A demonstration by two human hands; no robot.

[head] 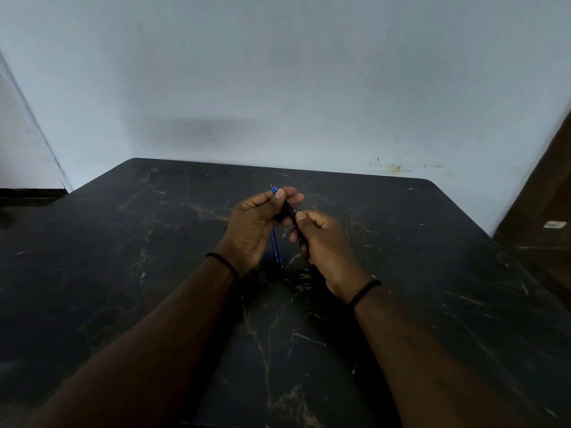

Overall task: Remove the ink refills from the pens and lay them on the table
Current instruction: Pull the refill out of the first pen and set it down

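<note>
Both hands are raised above the centre of the black marble table [123,273]. The left hand [251,230], at 10 o'clock from the right hand [327,245], has its fingers clenched on a blue ink refill [275,245], whose tip points toward 12 o'clock. The right hand grips the black pen barrel [289,212] between thumb and curled fingers. A black band [224,262] circles each wrist.
</note>
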